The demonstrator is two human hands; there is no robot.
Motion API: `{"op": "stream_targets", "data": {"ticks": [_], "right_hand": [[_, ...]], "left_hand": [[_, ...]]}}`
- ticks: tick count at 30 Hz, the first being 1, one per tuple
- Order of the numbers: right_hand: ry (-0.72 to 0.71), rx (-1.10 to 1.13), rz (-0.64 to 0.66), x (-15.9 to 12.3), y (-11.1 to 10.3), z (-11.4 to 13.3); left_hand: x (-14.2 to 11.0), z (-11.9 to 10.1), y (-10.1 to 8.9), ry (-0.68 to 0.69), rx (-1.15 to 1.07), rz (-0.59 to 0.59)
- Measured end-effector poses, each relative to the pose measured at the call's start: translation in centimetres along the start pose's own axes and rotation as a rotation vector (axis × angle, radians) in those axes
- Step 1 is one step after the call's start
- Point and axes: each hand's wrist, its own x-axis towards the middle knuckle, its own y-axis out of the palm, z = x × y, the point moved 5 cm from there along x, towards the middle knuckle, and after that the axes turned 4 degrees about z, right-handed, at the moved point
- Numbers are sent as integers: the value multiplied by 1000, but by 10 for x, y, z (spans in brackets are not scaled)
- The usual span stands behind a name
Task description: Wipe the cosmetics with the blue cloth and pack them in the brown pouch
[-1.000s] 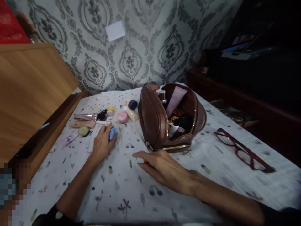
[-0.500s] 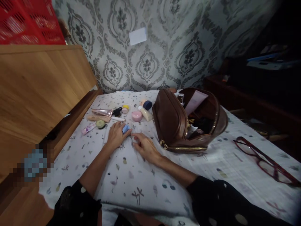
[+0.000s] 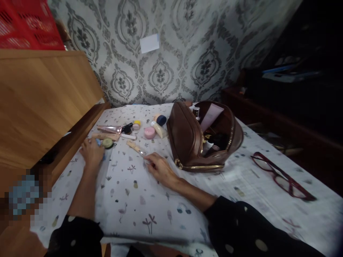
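My left hand [image 3: 92,154] rests at the left of the cloth, fingers curled over a small light blue item [image 3: 99,142], its kind unclear. Close beside it is a round jar with a green top [image 3: 107,143]. The thumb and fingertips of my right hand [image 3: 162,170] pinch the clear end of a slim beige cosmetic tube [image 3: 134,146], which lies at an angle on the cloth. Behind are a pink round jar [image 3: 149,133], a cream squeeze tube [image 3: 159,130], a rose-gold tube [image 3: 110,129], a white stick [image 3: 129,136] and a small yellow-lidded jar [image 3: 136,125].
An unzipped brown cosmetic bag [image 3: 184,137] stands right of centre, a pink tube [image 3: 211,117] jutting inside it. Red-framed glasses [image 3: 282,178] lie to the right on the printed cloth [image 3: 150,200]. A wooden panel [image 3: 45,103] rises at left; a patterned wall stands behind.
My left hand has moved left with the blue item, from the middle to beside the green-topped jar. The beige tube now shows at my right fingertips. The view has shifted slightly right.
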Motion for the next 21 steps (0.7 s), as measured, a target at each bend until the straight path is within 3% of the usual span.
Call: {"op": "stream_targets", "data": {"ticks": [3,6,10,14,18,21], "right_hand": [[-8,4,4,0,-1,1],[-27,5,3,0,-1,1],[-63,0,-1,1,-1,0],[-40,32,-12,1,-4,-1],[34,319,37,3,0,-8],[76,727,49,6,6,-13]], "left_hand": [[5,17,12,-73,36,206],[4,16,14,-49,46,247],[3,16,1,-80,22,185],[9,17,-16,-78,-172,-6],[-3,-16,-22,88,-665,-113],[-41,-67,-16,258,-951,-19]]}}
